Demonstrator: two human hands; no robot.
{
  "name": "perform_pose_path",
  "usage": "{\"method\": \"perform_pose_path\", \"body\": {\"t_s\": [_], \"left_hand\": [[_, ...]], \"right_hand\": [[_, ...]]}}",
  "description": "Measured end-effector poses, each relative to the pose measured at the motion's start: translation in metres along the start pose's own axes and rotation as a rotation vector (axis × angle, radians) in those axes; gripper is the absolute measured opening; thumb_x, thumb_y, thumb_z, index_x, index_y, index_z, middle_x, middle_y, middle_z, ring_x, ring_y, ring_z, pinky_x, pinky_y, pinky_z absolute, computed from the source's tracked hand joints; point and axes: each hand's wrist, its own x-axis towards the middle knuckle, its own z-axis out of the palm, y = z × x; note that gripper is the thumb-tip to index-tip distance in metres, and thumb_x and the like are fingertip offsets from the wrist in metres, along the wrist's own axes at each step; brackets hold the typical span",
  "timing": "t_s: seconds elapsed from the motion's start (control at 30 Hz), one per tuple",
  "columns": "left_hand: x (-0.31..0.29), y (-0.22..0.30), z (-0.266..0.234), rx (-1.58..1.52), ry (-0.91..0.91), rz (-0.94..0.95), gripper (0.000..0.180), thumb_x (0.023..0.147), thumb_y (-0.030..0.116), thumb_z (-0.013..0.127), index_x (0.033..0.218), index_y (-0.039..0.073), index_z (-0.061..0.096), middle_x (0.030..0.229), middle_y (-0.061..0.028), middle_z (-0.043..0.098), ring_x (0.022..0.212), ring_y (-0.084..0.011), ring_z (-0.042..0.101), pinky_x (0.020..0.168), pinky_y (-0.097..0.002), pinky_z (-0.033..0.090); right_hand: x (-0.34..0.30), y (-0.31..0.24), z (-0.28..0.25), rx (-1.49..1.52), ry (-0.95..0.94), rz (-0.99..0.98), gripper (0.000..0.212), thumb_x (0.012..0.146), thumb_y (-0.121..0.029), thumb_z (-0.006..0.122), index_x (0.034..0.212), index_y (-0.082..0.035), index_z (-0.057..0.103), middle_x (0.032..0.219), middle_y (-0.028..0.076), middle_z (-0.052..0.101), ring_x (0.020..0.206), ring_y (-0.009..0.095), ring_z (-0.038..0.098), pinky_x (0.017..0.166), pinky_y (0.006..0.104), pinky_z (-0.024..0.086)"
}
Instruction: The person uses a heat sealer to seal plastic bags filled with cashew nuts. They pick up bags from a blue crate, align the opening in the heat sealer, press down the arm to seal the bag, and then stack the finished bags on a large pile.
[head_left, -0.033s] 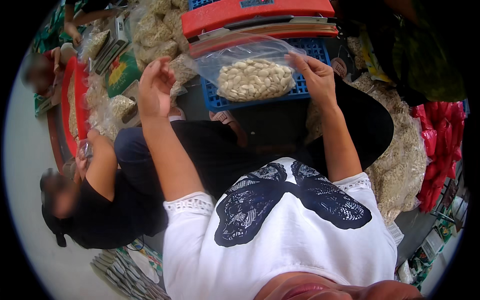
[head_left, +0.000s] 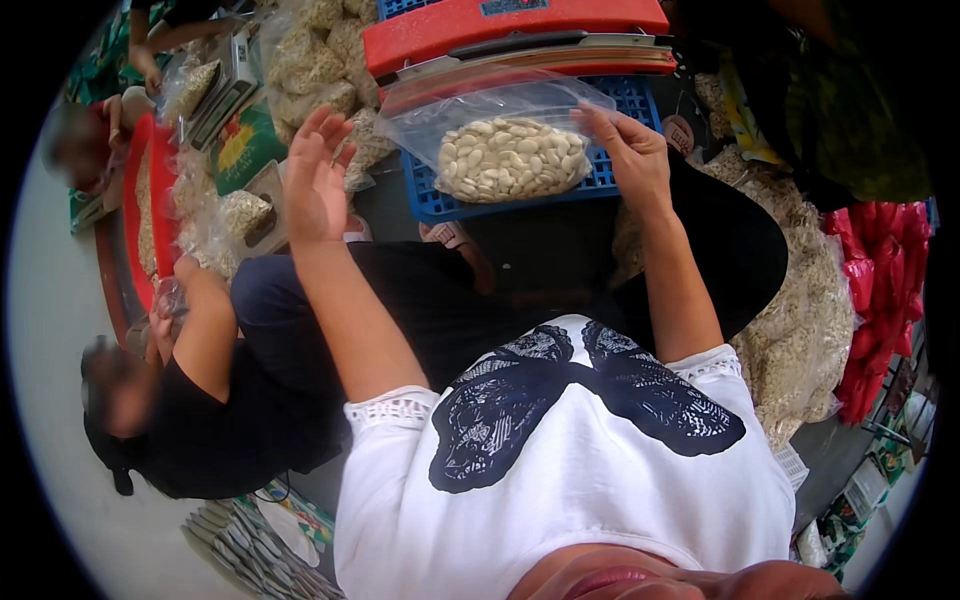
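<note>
Clear plastic is wrapping a flat heap of pale seeds (head_left: 513, 160), and this bag (head_left: 412, 128) is lying on a blue crate (head_left: 430, 208), just in front of a red machine (head_left: 520, 24). The right hand (head_left: 640, 165) is pinching the bag's upper right corner between thumb and fingers. The left hand (head_left: 318, 190) is hovering to the bag's left, apart from it, its fingers loosely spread and holding nothing.

With only one corner being gripped, the left side of the film is going without a hand, so a tug from the right could be creasing it or swinging the bag crooked. Loose film is reaching toward the machine's front edge, where a slanted pull could be snagging it. Whether the mouth is closed, I cannot tell; if it is open, a sharp tip could be spilling seeds through the crate's holes. Their weight is sitting low, so a hard one-cornered lift could be stretching the plastic or slipping it free.
</note>
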Motion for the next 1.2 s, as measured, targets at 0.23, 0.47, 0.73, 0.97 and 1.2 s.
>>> {"method": "perform_pose_path", "body": {"t_s": [0.23, 0.47, 0.73, 0.97, 1.2], "left_hand": [[0.017, -0.105, 0.034, 0.332, -0.09, 0.244, 0.036, 0.093, 0.032, 0.057, 0.113, 0.002, 0.06, 0.092, -0.0038, 0.063, 0.088, -0.012, 0.06, 0.076, -0.0255, 0.046], [-0.012, -0.107, 0.085, 0.519, 0.484, 0.632, 0.029, 0.097, 0.023, 0.051, 0.096, -0.002, 0.063, 0.081, -0.0058, 0.063, 0.043, -0.0078, 0.05, 0.041, -0.0214, 0.038], [0.076, -0.15, 0.085, 0.431, 0.689, 0.266, 0.018, 0.089, 0.013, 0.06, 0.085, -0.004, 0.055, 0.076, -0.012, 0.062, 0.044, -0.0164, 0.054, 0.031, -0.0271, 0.039], [0.107, -0.16, 0.068, 0.573, 0.885, 0.407, 0.018, 0.083, 0.004, 0.063, 0.088, -0.003, 0.048, 0.073, -0.0121, 0.06, 0.048, -0.0194, 0.059, 0.036, -0.0275, 0.046], [0.084, -0.16, 0.062, 0.177, 0.63, 0.149, 0.015, 0.084, 0.009, 0.065, 0.08, 0.002, 0.052, 0.067, -0.0081, 0.061, 0.052, -0.0158, 0.06, 0.043, -0.0256, 0.049]], "right_hand": [[-0.001, 0.023, 0.024, 0.113, 0.22, -0.221, 0.022, 0.095, -0.013, 0.054, 0.108, 0.002, 0.065, 0.1, 0.008, 0.068, 0.091, 0.011, 0.061, 0.083, 0.0231, 0.047], [-0.018, -0.001, 0.023, 0.053, 0.443, -0.478, 0.01, 0.093, -0.007, 0.055, 0.095, -0.001, 0.064, 0.076, 0.0, 0.059, 0.064, 0.005, 0.05, 0.059, 0.0187, 0.041], [0.08, 0.079, 0.006, 0.248, 0.664, 0.158, 0.014, 0.085, -0.013, 0.068, 0.087, -0.001, 0.064, 0.073, 0.001, 0.06, 0.059, 0.007, 0.05, 0.052, 0.0201, 0.037], [0.12, 0.095, 0.009, 0.028, 0.784, 0.341, 0.021, 0.076, -0.013, 0.075, 0.082, 0.002, 0.062, 0.071, 0.005, 0.062, 0.058, 0.011, 0.055, 0.053, 0.0228, 0.042], [0.132, 0.111, 0.0, -0.227, 0.816, 0.17, 0.041, 0.068, -0.035, 0.076, 0.074, 0.004, 0.068, 0.073, 0.019, 0.068, 0.073, 0.033, 0.066, 0.073, 0.0386, 0.05]]}}
